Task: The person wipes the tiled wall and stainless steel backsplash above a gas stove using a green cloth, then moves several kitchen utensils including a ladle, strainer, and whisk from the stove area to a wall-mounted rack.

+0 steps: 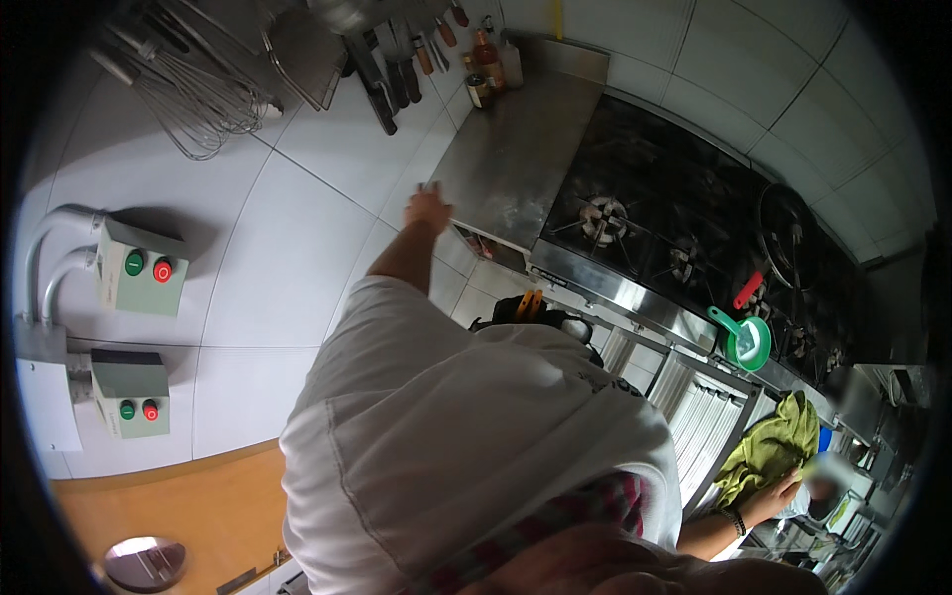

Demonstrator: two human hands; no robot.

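Observation:
My left hand (428,207) reaches out at the left front corner of a stainless steel counter (513,160), fingers apart and holding nothing. Whether it touches the counter edge, I cannot tell. Off to the right, my right hand (777,494) grips a bunched yellow-green cloth (773,446), which hangs out past the fingers. Beside the counter stands a black gas range (647,171) with several burners. A small green pan (747,346) with something whitish inside rests at the range's front edge. Behind it lies a utensil with a red handle (748,290), near a dark frying pan (781,230).
Bottles (487,63) stand at the counter's back corner. Whisks (201,104), a wire strainer (305,56) and knives (375,82) hang on the tiled wall. Control boxes (141,271) with green and red buttons project from it. An orange door (208,506) is at lower left.

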